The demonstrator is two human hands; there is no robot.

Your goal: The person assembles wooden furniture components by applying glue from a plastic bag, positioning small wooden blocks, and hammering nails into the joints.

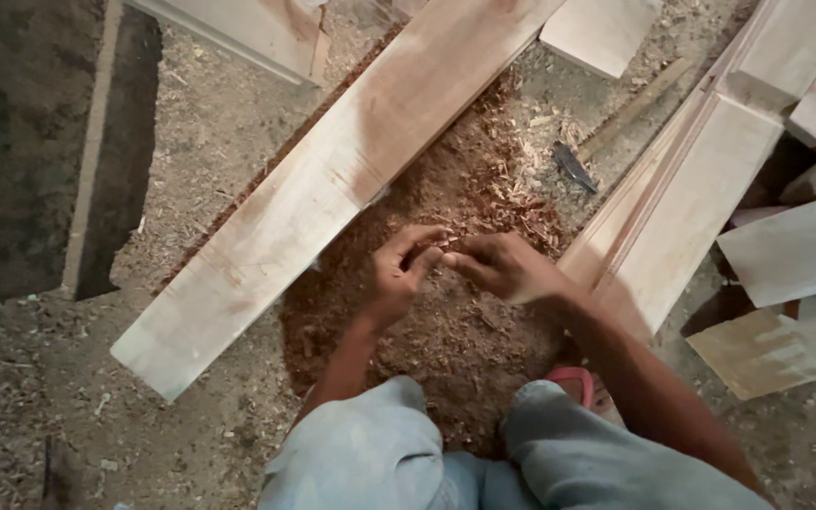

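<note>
Crouching over reddish sawdust pile, I am bringing left hand and right hand together, fingertips pinching something too small to identify, just beside long pale plank.

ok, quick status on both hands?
Left hand: fingers curled, pinching something tiny; what it is cannot be told.
Right hand: fingertips meeting the left's, above the reddish-brown sawdust pile; contents unclear.
</note>
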